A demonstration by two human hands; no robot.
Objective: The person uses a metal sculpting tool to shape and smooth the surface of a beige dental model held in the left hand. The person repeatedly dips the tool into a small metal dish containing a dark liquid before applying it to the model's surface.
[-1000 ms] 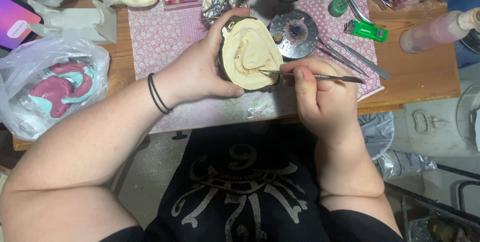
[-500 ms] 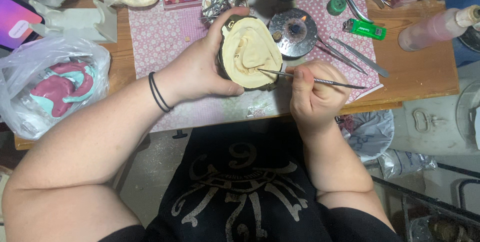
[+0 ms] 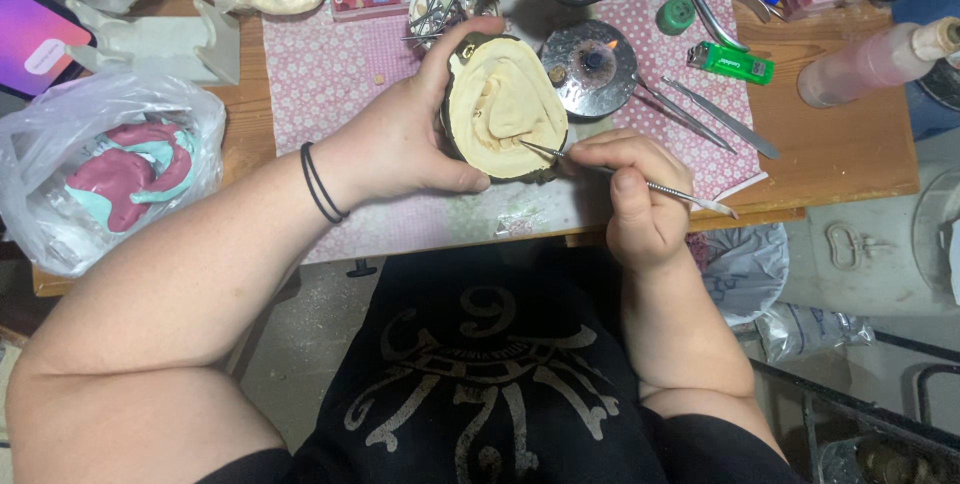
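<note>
Head view: left hand (image 3: 400, 144) partly hiding plaster mould (image 3: 505, 109).

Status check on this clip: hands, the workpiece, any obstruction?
Left hand grips cream plaster cast above the mat. Right hand holds thin metal carving tool, tip on the cast's lower edge. Nothing blocking; small burner sits close behind.

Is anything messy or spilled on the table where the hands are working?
Yes, a little. Pale crumbs and shavings lie scattered on the flowery mat below the cream mould that the left hand holds. The right hand points a thin metal tool at the mould. Nothing looks broken or tipped over.
</note>
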